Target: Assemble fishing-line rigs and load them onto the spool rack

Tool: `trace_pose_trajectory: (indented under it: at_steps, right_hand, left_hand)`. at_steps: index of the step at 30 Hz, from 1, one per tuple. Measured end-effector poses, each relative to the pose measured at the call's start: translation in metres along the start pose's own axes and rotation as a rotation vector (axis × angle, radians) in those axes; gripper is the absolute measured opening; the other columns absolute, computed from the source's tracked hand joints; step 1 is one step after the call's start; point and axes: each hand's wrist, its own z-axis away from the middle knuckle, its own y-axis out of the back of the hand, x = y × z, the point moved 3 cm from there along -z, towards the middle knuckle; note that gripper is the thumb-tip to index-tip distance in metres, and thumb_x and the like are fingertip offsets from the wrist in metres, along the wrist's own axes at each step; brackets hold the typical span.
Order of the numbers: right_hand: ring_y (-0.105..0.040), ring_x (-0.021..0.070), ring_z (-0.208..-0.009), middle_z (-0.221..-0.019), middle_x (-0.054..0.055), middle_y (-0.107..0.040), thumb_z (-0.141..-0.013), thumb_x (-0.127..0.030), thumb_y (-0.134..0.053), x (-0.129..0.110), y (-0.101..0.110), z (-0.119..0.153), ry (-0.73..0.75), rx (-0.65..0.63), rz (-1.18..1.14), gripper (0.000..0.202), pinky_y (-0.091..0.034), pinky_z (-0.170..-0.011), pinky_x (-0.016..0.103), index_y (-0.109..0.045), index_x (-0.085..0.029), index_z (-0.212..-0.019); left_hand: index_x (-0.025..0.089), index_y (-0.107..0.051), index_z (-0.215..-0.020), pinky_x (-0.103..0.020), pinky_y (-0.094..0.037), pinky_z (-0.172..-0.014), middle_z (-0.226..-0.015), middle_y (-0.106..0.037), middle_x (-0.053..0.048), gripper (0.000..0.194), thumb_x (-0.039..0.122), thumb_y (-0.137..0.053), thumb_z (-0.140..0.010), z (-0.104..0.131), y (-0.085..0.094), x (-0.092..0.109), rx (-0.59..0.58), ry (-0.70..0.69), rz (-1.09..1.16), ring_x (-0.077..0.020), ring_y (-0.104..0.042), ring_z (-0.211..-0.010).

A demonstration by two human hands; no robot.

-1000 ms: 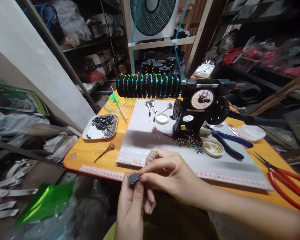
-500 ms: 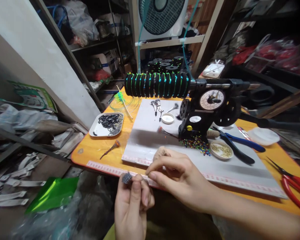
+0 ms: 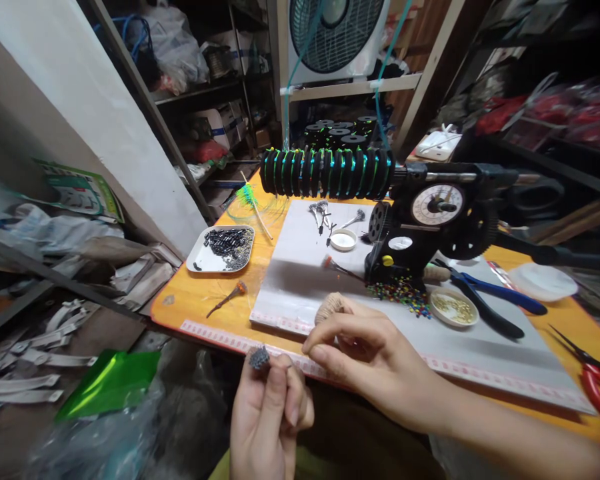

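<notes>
While the left hand (image 3: 269, 407) pinches a grey cluster (image 3: 259, 358) by the near edge of the bench (image 3: 176, 312), seemingly to leave its top exposed, the right hand (image 3: 375, 350) beside it holds thumb and forefinger together, contents indeterminable, and a white tray (image 3: 201, 257) stands near the left edge, presumably within reach.

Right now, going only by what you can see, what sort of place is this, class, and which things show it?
Probably a small handicraft workshop: a black machine with gears and a dial stands at the worktop, with pliers beside it and small multicoloured pieces scattered at its base.
</notes>
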Motion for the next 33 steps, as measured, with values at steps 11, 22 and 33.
trace_pose_trajectory:
  at_steps: [11,22,33]
  right_hand:
    - [-0.054,0.012,-0.072,-0.076,0.002,-0.056,-0.09,-0.02,-0.067,0.002,-0.004,0.001,0.008,0.002,-0.01,0.012,-0.042,-0.059,0.022,-0.077,-0.016,-0.085]
    - [-0.056,0.0121,-0.068,-0.076,0.007,-0.06,-0.09,-0.011,-0.062,0.002,-0.01,0.008,0.203,-0.002,0.155,0.011,-0.043,-0.055,0.02,-0.073,-0.009,-0.091]
    - [-0.049,0.01,-0.068,-0.079,0.0,-0.055,-0.094,-0.009,-0.049,-0.001,-0.007,0.003,0.187,-0.06,0.24,0.01,-0.04,-0.061,0.021,-0.053,-0.018,-0.09]
  left_hand:
    - [0.018,-0.065,-0.07,-0.013,-0.027,-0.043,-0.048,-0.042,0.008,0.025,0.036,-0.083,-0.074,0.0,0.0,-0.004,0.043,0.055,0.071,-0.0023,-0.025,-0.044]
    - [0.025,-0.068,-0.082,-0.014,-0.047,-0.056,-0.08,-0.065,0.004,0.016,0.037,-0.079,-0.079,-0.005,0.004,-0.013,0.11,-0.185,-0.058,-0.0058,-0.055,-0.062]
    - [0.03,-0.044,-0.093,-0.031,-0.05,-0.081,-0.072,-0.042,0.007,0.007,0.029,-0.046,-0.1,-0.042,0.021,0.073,0.102,-0.842,-0.758,-0.0114,-0.046,-0.062]
